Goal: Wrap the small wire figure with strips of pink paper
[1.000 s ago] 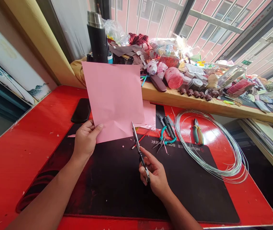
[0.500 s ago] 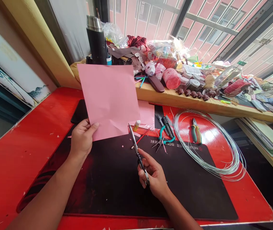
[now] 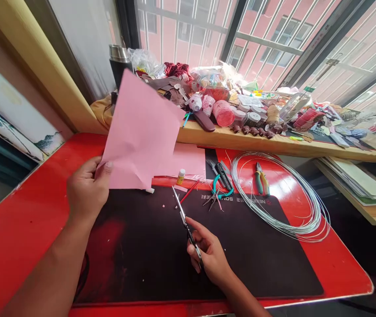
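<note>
My left hand (image 3: 89,187) pinches a sheet of pink paper (image 3: 141,132) by its lower left corner, thumb in front. The sheet is held up and tilted, with a slight crease near the bottom. In my right hand (image 3: 207,251) is a pair of scissors (image 3: 184,215), fingers through the handles and blades pointing up and away. The blades are apart from the paper. Behind the held sheet, more pink paper (image 3: 191,160) lies flat, with a small yellow bottle with a white cap (image 3: 180,177) in front of it. A thin red stick (image 3: 189,192) lies near the scissor tips.
A black mat (image 3: 161,264) covers much of the red table (image 3: 19,220). Teal-handled pliers (image 3: 214,193), a utility knife (image 3: 224,176), a wire coil (image 3: 319,215) and larger pliers (image 3: 262,179) lie to the right. Craft supplies crowd the windowsill (image 3: 181,132) behind, beside a black thermos (image 3: 117,66).
My left hand has moved left and nearer, and the pink sheet has turned clockwise, its top left corner now pointing up. The scissors have stayed in my right hand, slightly lower. The view has shifted.
</note>
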The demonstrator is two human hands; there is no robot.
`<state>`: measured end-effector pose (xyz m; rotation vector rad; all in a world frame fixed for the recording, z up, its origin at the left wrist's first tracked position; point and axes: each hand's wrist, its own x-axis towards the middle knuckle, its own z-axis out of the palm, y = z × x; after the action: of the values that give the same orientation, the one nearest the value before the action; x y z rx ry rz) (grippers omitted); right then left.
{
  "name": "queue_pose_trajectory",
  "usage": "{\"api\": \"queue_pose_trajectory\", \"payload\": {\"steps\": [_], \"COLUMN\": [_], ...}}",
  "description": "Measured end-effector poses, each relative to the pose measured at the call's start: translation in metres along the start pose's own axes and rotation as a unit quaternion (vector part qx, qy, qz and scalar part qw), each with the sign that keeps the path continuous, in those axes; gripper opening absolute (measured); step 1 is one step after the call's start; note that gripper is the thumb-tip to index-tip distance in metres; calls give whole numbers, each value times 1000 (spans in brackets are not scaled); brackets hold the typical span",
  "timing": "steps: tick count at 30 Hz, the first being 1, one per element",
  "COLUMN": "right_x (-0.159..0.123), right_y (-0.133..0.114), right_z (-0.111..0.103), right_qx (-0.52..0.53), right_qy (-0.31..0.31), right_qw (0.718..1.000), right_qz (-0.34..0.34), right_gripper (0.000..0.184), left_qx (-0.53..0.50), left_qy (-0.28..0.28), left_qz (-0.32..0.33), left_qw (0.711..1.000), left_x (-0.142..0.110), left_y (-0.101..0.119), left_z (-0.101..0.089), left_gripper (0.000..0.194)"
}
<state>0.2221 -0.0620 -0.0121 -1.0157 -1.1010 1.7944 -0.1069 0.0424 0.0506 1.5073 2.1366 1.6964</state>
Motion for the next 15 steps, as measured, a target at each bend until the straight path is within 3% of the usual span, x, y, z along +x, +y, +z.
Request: {"api": "queue_pose_trajectory", "payload": {"steps": [2,4,6,12,15], "right_x": [0,-1,-1,-1,-1], "right_y": [1,2,5,13,14], "right_z": [1,0,0,-3,-2], "right_qx": [-6,-18,-33,-64,-77], "right_qy": [-6,-11,-16,-20,-18], "right_qw": [1000,1000,999,998,997], "right_qz": [-1,-7,-14,-23,-28], "right_gripper": [74,72,71,72,72], "left_qx": [50,52,77,281,336], "left_qy": [20,-24,-87,-261,-288], "left_qz": [109,196,243,276,271], "left_qw": [993,979,963,881,855], "left_x": [10,23,40,89,106], "left_y": [20,42,61,95,98], "left_z": [1,6,16,66,96], "left_gripper": [30,28,33,37,35]}}
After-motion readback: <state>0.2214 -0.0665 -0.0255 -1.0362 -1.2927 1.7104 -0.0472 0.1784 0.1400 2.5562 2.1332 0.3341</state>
